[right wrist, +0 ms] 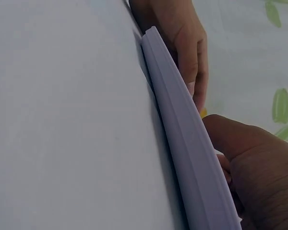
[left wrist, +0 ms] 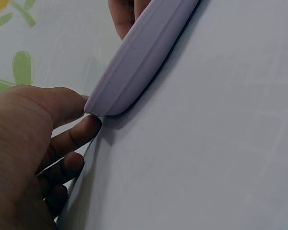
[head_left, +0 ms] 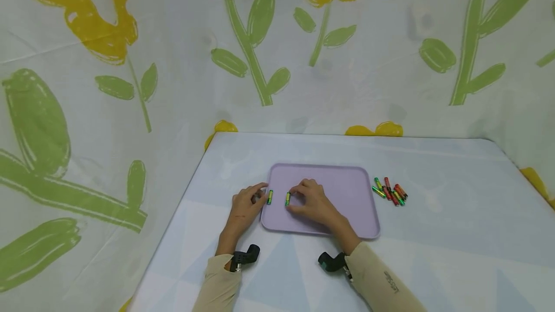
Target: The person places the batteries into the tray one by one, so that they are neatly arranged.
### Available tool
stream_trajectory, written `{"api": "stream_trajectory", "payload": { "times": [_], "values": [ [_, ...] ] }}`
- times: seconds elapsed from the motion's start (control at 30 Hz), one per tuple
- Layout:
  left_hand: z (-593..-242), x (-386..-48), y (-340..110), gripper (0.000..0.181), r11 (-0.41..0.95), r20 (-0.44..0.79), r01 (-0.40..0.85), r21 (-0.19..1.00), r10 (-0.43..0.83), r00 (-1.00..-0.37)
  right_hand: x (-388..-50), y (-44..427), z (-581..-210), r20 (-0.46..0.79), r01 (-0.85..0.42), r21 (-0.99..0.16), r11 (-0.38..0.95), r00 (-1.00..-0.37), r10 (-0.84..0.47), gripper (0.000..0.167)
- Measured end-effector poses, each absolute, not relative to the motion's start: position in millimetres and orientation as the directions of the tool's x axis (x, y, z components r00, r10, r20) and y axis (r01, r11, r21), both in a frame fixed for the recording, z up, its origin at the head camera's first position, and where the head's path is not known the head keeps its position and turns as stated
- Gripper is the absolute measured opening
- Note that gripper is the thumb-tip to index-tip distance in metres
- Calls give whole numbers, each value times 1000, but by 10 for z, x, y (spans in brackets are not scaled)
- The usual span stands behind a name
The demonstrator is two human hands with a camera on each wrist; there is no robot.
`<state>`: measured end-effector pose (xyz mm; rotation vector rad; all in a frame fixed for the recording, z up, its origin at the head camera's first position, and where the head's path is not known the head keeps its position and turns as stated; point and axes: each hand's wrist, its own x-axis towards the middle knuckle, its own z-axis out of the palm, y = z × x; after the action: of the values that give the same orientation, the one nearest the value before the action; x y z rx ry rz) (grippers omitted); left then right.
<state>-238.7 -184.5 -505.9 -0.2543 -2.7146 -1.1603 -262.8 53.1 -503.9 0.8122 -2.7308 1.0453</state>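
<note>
In the head view, my right hand (head_left: pixel 314 203) is over the left half of a lilac tray (head_left: pixel 334 191). Its thumb and index finger pinch a small green battery (head_left: pixel 287 199) by the ends. A second green battery (head_left: pixel 270 197) lies inside the tray along the left rim. My left hand (head_left: pixel 244 208) is at that rim, beside the second battery. The left wrist view has the left thumb and index finger at the tray's corner (left wrist: pixel 129 62), gripping its edge. Behind the tray wall (right wrist: pixel 182 129) in the right wrist view, the right fingertips and held battery are hidden.
Right of the tray, several green and red batteries (head_left: pixel 392 194) lie in a loose pile on the pale table (head_left: pixel 442 215). A flower-printed curtain (head_left: pixel 381 71) hangs behind and to the left. Black cameras (head_left: pixel 245 255) are strapped to both wrists.
</note>
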Motion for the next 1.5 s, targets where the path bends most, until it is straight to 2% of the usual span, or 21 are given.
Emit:
{"api": "stream_trajectory", "payload": {
  "times": [0.7, 1.5],
  "values": [
    [-5080, -2396, -1845, 32, 670, 245, 240, 703, 89, -966, -2707, 251, -5057, 263, -521, -589, 618, -846, -464, 39],
    [-5064, -2394, -1860, 32, 691, 242, 246, 680, 105, -965, -2744, 187, -5065, 268, -555, -549, 625, -825, -498, 42]
  ]
}}
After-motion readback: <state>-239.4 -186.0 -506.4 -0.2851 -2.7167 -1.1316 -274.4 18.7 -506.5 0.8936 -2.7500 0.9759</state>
